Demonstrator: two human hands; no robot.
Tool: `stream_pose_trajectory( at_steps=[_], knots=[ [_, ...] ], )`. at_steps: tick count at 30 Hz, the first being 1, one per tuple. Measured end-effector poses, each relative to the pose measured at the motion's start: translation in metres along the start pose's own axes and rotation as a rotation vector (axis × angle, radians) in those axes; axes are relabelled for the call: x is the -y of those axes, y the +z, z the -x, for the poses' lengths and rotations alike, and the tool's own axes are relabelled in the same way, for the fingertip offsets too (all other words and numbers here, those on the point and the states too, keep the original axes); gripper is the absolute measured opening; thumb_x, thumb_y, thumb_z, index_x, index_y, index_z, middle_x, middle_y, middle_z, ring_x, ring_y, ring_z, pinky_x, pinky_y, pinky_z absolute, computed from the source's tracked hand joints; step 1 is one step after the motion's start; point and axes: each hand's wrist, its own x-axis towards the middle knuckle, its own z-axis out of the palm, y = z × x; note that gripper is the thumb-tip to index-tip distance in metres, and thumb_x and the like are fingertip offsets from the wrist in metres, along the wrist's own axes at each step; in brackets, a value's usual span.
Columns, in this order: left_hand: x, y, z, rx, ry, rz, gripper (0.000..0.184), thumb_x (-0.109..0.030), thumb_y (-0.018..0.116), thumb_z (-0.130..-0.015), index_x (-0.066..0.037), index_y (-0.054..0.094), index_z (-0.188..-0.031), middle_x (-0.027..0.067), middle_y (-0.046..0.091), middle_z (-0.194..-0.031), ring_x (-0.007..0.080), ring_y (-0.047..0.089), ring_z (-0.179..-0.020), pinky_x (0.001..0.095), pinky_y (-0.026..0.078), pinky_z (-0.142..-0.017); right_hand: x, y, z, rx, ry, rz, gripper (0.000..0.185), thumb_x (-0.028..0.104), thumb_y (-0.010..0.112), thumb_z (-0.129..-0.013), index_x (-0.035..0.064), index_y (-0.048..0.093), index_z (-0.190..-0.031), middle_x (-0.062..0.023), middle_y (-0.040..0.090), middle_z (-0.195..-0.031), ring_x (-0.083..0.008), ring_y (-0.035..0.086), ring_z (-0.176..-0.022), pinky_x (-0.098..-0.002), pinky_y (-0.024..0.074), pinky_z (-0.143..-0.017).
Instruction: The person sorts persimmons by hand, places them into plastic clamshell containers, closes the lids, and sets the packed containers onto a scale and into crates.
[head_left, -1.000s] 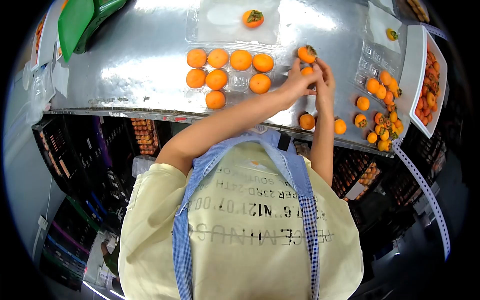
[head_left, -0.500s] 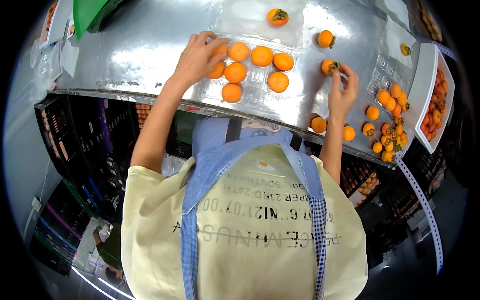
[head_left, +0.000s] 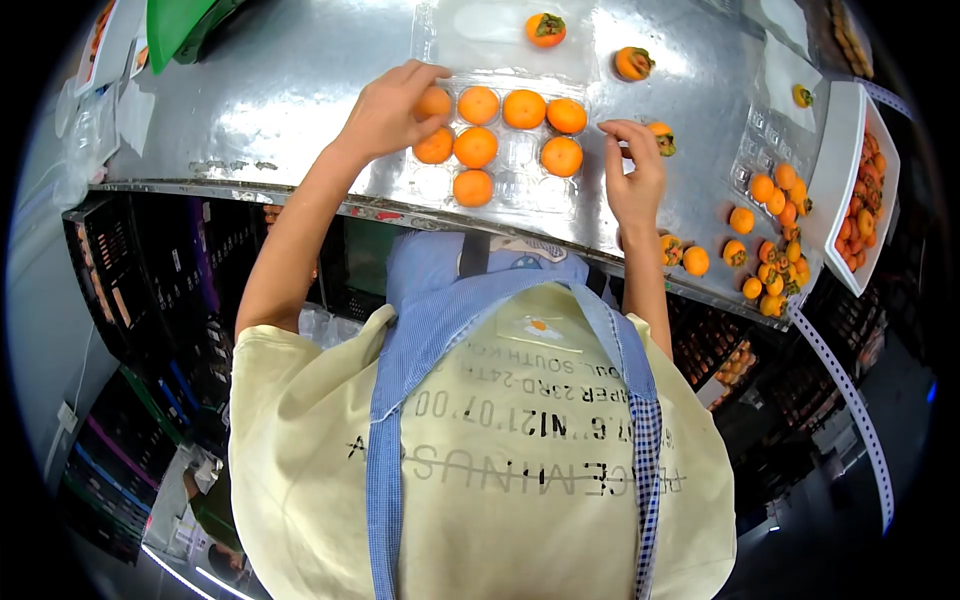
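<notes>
Several orange persimmons (head_left: 476,147) sit stem side down in the cups of a clear plastic tray (head_left: 520,190) on the metal table. My left hand (head_left: 385,112) is at the tray's left end, its thumb and fingers curled around the upper left persimmon (head_left: 433,102). Just right of the tray, my right hand (head_left: 636,178) hovers with thumb and fingers apart and nothing visible between them. A loose persimmon (head_left: 662,138) with a green calyx lies right behind its fingers, partly hidden.
Loose persimmons (head_left: 633,63) lie beyond the tray, and a cluster (head_left: 775,270) sits at the right near the table edge. A white box (head_left: 848,170) of redder persimmons stands far right. A green container (head_left: 180,30) is at upper left.
My right hand has moved left, away from the loose persimmon it was touching. One persimmon behind has turned, and one at the front edge has shifted right. My left hand stays put.
</notes>
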Motion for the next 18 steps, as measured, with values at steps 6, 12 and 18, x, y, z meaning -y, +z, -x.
stream_pose_trajectory(
  at_steps=[6, 12, 18],
  knots=[
    [-0.015, -0.004, 0.013, -0.136, -0.318, 1.379, 0.047, -0.026, 0.054, -0.088, -0.002, 0.045, -0.128, 0.0118, 0.057, -0.113, 0.0229, 0.059, -0.096, 0.0346, 0.049, -0.082, 0.035, 0.016, -0.001, 0.152, 0.081, -0.252, 0.021, 0.003, 0.064, -0.08, 0.0038, 0.062, -0.101, -0.0094, 0.061, -0.098, -0.017, 0.06, -0.08, -0.026, 0.0482, -0.062],
    [-0.081, 0.009, 0.016, -0.015, -0.338, 1.95, 0.058, -0.037, 0.046, -0.093, 0.002, 0.036, -0.134, 0.0169, 0.049, -0.122, 0.0241, 0.055, -0.098, 0.0311, 0.047, -0.081, 0.087, 0.029, -0.014, 0.242, -0.064, -0.361, 0.048, 0.012, 0.075, -0.072, 0.0083, 0.057, -0.116, -0.0088, 0.056, -0.11, -0.0177, 0.058, -0.09, -0.0262, 0.0477, -0.064],
    [-0.088, 0.025, 0.027, 0.116, -0.314, 1.956, 0.066, -0.048, 0.054, -0.089, -0.001, 0.041, -0.132, 0.0102, 0.052, -0.121, 0.0165, 0.055, -0.101, 0.0272, 0.047, -0.08, 0.091, 0.023, -0.011, 0.279, -0.095, -0.238, 0.053, 0.018, 0.079, -0.066, 0.0086, 0.059, -0.114, -0.009, 0.055, -0.109, -0.021, 0.059, -0.091, -0.0299, 0.0496, -0.072]
  ],
)
